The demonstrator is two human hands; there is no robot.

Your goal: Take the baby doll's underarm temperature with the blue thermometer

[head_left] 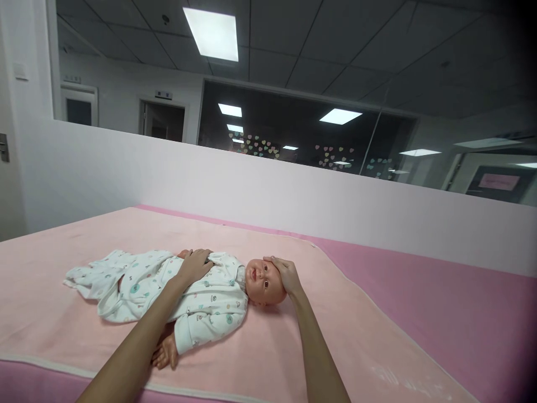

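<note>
A baby doll lies on its back, its head toward the right and its legs toward the left. It wears a white outfit printed with small coloured figures. My left hand rests with fingers out across the doll's belly, holding nothing. At the crown of the head, my right hand lies open against the forehead, fingers stretched over it. One doll hand sticks out of its sleeve beside my left forearm. The far doll hand is partly covered by my left hand.
Under the doll is a peach pad with a pale edge, spread over a pink surface. Behind it runs a white low wall, topped by a glass window with heart stickers. A door handle shows at far left.
</note>
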